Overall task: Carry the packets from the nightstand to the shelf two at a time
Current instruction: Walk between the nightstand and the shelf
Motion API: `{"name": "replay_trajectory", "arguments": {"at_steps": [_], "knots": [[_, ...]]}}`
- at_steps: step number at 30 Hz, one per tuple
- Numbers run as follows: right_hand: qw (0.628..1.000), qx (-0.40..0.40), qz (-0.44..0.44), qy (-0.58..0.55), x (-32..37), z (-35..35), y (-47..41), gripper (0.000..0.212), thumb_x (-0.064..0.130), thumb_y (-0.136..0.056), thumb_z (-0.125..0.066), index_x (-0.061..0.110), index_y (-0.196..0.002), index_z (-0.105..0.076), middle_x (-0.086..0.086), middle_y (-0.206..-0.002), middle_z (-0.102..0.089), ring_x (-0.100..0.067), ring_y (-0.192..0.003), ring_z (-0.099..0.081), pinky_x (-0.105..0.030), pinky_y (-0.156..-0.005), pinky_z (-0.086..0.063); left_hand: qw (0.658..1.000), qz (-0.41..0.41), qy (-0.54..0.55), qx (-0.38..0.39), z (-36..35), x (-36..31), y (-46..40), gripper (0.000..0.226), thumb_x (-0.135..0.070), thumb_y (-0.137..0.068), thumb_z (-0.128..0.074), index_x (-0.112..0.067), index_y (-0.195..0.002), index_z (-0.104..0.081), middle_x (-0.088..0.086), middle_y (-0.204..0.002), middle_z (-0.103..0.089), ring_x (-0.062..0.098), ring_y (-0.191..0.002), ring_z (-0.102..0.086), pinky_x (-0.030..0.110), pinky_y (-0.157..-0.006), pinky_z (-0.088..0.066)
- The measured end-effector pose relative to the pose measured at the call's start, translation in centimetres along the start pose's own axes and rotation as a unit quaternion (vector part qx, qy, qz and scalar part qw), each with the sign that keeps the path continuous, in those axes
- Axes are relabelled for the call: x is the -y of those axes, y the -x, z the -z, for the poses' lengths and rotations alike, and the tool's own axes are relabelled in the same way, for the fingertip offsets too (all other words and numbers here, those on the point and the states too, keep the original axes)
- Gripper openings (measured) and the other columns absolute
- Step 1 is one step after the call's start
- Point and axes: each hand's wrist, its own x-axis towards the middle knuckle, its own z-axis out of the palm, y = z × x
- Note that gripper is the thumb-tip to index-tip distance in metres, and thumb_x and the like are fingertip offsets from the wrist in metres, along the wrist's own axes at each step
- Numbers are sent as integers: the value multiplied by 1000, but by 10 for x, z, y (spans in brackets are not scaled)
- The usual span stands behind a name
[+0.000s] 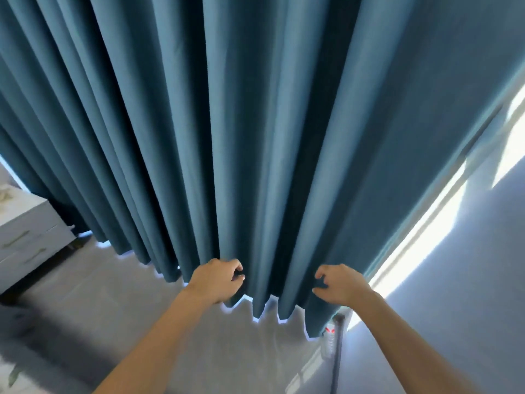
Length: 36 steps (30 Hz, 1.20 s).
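Note:
No packets show in the head view. My left hand (218,280) and my right hand (339,284) are held out side by side in front of the lower hem of a teal curtain (255,137). The fingers of both hands are loosely curled, and I see nothing held in either. A white nightstand (28,237) with two drawers stands at the left edge; only a sliver of its top is in view. The shelf is out of view.
The pleated curtain fills most of the view and hangs just above a grey carpet (127,294). A pale wall (454,280) with a bright strip of sunlight is on the right. A dark cable and a small white device (336,331) sit by the curtain's right corner.

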Motion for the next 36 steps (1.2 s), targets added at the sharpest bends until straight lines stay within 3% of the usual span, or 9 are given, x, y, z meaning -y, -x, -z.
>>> {"name": "replay_trajectory", "arguments": {"at_steps": [6,12,16,27,36], "knots": [[992,19,118,45,69,41,-111,40,48,-84,-58,33,-122,-56,8,-117,-65,-17,-111,-60,-30,-88,-50,993,118,14,-18,24,71,-37,30,-43,-94,-43,-28,-118,-55,-5,-116,-64,22,-111,-57,34,-90,-47],[968,40,238,63,196,50,-199,39,43,-83,-59,33,-120,-58,9,-108,-67,-16,-103,-62,-28,-84,-51,969,242,37,-17,43,170,-37,37,-42,-97,-39,-29,-131,-47,-1,-128,-58,24,-117,-55,35,-94,-46],[946,58,307,83,296,51,-248,37,43,-85,-57,33,-120,-56,12,-106,-66,-15,-104,-61,-28,-83,-49,950,308,38,-38,68,248,-40,39,-44,-97,-39,-29,-132,-47,-4,-129,-57,20,-114,-57,33,-86,-48],[896,76,418,126,544,54,-350,36,42,-85,-55,33,-120,-55,10,-101,-68,-16,-99,-62,-29,-82,-51,901,427,44,-65,140,446,-30,38,-42,-97,-40,-24,-128,-53,2,-130,-55,24,-119,-54,36,-94,-46],[868,105,454,172,718,36,-438,35,38,-85,-53,32,-119,-56,8,-107,-66,-17,-101,-61,-30,-81,-51,878,463,96,-71,166,592,-62,38,-47,-97,-40,-25,-124,-54,1,-125,-57,21,-115,-55,36,-93,-47]]}}
